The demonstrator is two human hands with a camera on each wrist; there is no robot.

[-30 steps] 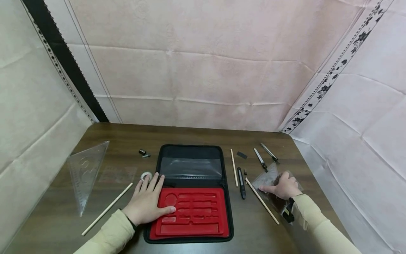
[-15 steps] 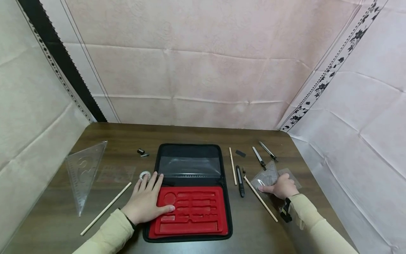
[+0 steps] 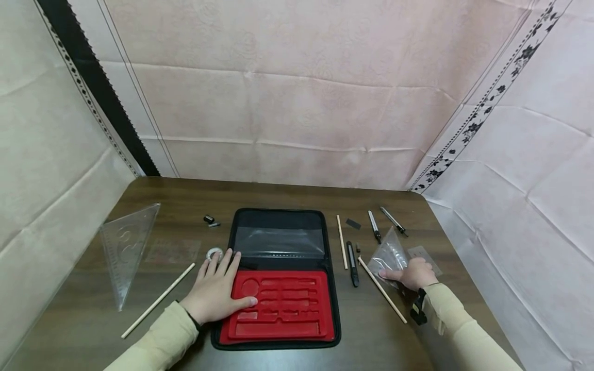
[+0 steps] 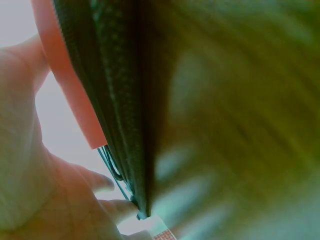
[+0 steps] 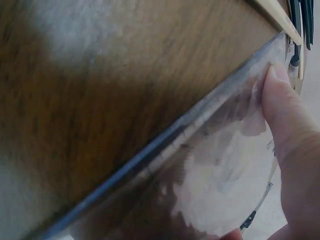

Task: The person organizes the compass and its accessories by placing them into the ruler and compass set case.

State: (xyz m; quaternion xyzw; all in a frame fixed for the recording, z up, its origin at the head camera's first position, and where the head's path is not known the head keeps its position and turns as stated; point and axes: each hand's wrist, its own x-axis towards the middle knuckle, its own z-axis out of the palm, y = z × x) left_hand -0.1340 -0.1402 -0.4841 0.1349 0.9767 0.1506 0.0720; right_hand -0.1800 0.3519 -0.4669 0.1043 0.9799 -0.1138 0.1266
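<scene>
My right hand (image 3: 415,274) pinches a clear plastic set square (image 3: 389,253), its thumb over the near face. In the right wrist view the set square (image 5: 200,145) stands tilted above the wood, tick marks along its edge. Another clear flat piece (image 3: 423,256) lies behind that hand. My left hand (image 3: 215,293) rests with spread fingers on the left side of an open black zip case (image 3: 278,217). Its thumb lies over the red moulded tray (image 3: 278,330), and its fingertips reach a small white ring (image 3: 214,254). The left wrist view shows the case's edge (image 4: 107,100) close up.
Left of the case lie a large clear set square (image 3: 127,247), a clear stencil (image 3: 171,251) and a wooden stick (image 3: 158,300). Right of it are two more sticks (image 3: 342,242), a black cutter-like tool (image 3: 352,264), a dark flat piece (image 3: 353,224) and two metal compass-like tools (image 3: 393,220).
The set square in my right hand has tilted up from the table, uncovering the flat clear piece behind. One metal tool beside it has shifted slightly away. My left hand stays put.
</scene>
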